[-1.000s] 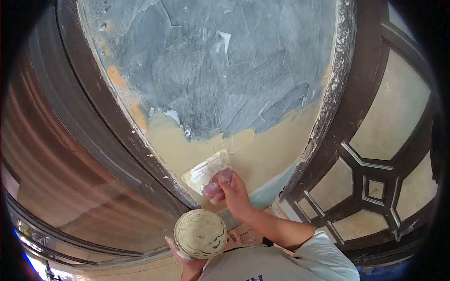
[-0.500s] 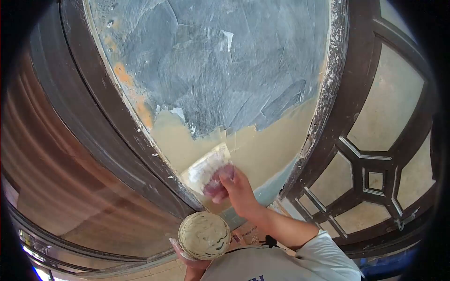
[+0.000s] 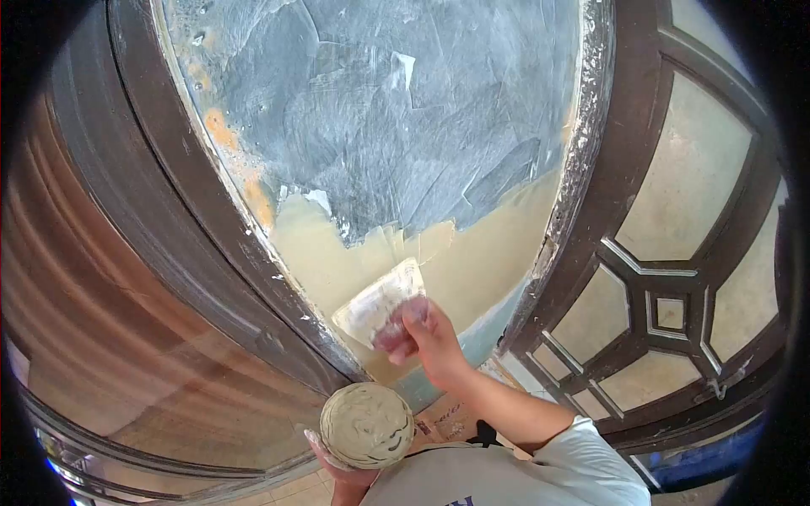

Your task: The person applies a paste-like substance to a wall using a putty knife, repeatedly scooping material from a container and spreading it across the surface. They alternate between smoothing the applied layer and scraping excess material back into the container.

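My right hand point(image 3: 429, 336) is closed around a wide, flat putty spreader point(image 3: 371, 308), its blade smeared white. The tilted blade overlaps the beige putty coat point(image 3: 485, 249) on the lower part of the wall panel. Above that coat the grey-blue wall point(image 3: 363, 126) shows rough patches and small white flakes. Low in view, my left hand point(image 3: 327, 462) wraps around the side of a round container of beige putty point(image 3: 367, 424). Putty fills the container to its top, its surface swirled and ridged. Most of my left fingers are hidden beneath it.
A dark wooden frame point(image 3: 190, 143) borders the panel on the left, beside glass with a reddish-brown curtain point(image 3: 110, 304). On the right stands a chipped post point(image 3: 574, 143) and a dark door with pale panels point(image 3: 688, 177). Printed brown cardboard point(image 3: 447, 415) lies on the floor.
My right hand and the spreader have moved slightly right across the putty coat. The container in my left hand stays nearly in place. The view has shifted a little.
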Action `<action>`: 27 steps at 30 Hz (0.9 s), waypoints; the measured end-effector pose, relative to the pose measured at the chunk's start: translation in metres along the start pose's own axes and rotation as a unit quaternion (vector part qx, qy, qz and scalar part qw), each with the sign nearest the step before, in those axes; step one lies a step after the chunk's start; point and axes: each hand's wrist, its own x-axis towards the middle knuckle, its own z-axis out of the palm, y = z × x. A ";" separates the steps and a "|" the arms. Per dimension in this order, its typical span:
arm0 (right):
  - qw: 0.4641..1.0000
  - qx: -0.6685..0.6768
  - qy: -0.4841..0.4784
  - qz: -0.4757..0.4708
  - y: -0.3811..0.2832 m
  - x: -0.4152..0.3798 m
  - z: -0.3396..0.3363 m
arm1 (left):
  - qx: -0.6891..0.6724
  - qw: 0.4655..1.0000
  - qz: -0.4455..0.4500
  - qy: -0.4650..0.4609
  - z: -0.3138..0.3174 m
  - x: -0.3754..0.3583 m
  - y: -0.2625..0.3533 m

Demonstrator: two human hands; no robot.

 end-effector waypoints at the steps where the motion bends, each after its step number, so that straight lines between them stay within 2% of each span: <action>1: 0.999 -0.004 -0.011 -0.033 -0.014 0.006 0.005 | 0.023 1.000 0.013 -0.016 0.000 0.000 -0.001; 6: 0.998 0.017 -0.028 -0.055 -0.034 0.024 0.009 | 0.028 0.999 -0.004 -0.024 0.004 0.001 0.004; 8: 1.000 -0.025 0.002 -0.015 -0.004 0.025 -0.011 | 0.028 0.999 -0.009 -0.030 -0.001 0.002 0.003; 10: 0.999 -0.024 0.034 0.018 0.037 0.010 -0.030 | -0.052 0.998 -0.024 0.012 -0.018 0.002 -0.003; 11: 0.996 -0.022 0.066 0.051 0.056 0.000 -0.038 | -0.053 0.998 -0.023 0.012 -0.021 0.001 -0.004; 14: 0.995 0.000 0.052 0.088 0.089 -0.022 -0.058 | 0.017 1.000 0.015 -0.005 -0.022 0.001 -0.002; 16: 0.997 0.000 0.040 0.064 0.063 -0.017 -0.042 | -0.095 0.995 -0.042 -0.014 -0.012 -0.003 0.003; 17: 0.999 0.002 0.031 0.039 0.044 -0.014 -0.031 | -0.095 0.995 -0.041 -0.011 -0.018 -0.004 0.001; 19: 1.000 -0.015 0.013 0.015 0.007 -0.003 -0.009 | 0.097 0.994 0.039 -0.035 -0.032 -0.003 -0.005; 20: 1.000 -0.025 0.001 -0.001 -0.007 0.000 0.003 | 0.096 0.994 0.039 -0.035 -0.029 -0.003 -0.004; 22: 0.999 -0.035 -0.010 -0.017 -0.021 0.004 0.023 | 0.032 0.994 0.031 -0.095 -0.021 -0.001 0.001; 23: 0.999 -0.007 -0.022 -0.040 -0.023 0.006 0.032 | 0.031 0.994 0.031 -0.095 -0.018 -0.002 0.001; 25: 0.997 0.023 -0.035 -0.063 -0.025 0.010 0.045 | -0.047 0.998 -0.021 -0.033 -0.015 -0.004 0.001; 27: 0.996 0.039 -0.051 -0.069 -0.025 0.014 0.053 | -0.072 0.996 -0.034 -0.027 -0.019 -0.004 0.000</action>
